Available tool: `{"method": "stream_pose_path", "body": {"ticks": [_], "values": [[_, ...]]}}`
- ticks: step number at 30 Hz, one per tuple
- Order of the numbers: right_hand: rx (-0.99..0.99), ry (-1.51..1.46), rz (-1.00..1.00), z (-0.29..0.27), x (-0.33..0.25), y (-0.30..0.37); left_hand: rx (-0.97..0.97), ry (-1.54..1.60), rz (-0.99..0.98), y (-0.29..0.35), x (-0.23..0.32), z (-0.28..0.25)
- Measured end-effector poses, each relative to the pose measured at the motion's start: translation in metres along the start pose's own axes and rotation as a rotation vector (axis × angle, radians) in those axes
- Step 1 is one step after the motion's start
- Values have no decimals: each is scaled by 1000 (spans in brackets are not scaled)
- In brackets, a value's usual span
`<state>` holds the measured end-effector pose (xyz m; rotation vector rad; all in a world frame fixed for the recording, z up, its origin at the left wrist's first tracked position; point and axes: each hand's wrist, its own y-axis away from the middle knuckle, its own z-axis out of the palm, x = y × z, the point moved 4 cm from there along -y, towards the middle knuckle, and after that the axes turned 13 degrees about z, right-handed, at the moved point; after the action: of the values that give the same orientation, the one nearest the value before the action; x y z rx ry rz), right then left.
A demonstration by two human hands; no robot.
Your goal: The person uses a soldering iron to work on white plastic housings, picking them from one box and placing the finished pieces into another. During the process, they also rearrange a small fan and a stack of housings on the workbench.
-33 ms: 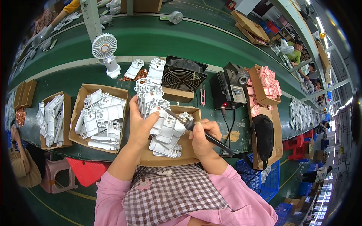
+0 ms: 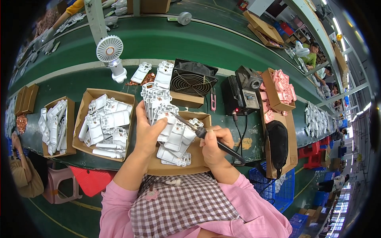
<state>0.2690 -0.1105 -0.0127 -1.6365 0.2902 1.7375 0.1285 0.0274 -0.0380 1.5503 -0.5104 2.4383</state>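
My left hand [image 2: 147, 133] grips a stack of white plastic housings [image 2: 156, 101] held upright over a shallow cardboard tray [image 2: 200, 117]. My right hand [image 2: 214, 146] holds a black-handled soldering iron [image 2: 206, 135] like a pen, its tip touching the front housing of the stack. More white housings [image 2: 176, 142] lie flat in the tray under both hands. The iron's black cord runs toward the black soldering station [image 2: 242, 95].
Two cardboard boxes of white housings [image 2: 104, 121] [image 2: 53, 125] sit to the left. A small white fan [image 2: 111, 53], a black square fan [image 2: 192, 81] and a box of pink parts [image 2: 278, 89] stand behind. Another person [image 2: 24, 174] is at the left edge.
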Motion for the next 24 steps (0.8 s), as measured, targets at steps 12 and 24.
{"method": "stream_pose_path", "body": {"ticks": [12,24], "values": [[20,-25,-93,-5,-3,2,-98,194,-135,3,-2,5],[-13,274,-36,2,-4,0,-36,-11,-50,4,1,7]]}}
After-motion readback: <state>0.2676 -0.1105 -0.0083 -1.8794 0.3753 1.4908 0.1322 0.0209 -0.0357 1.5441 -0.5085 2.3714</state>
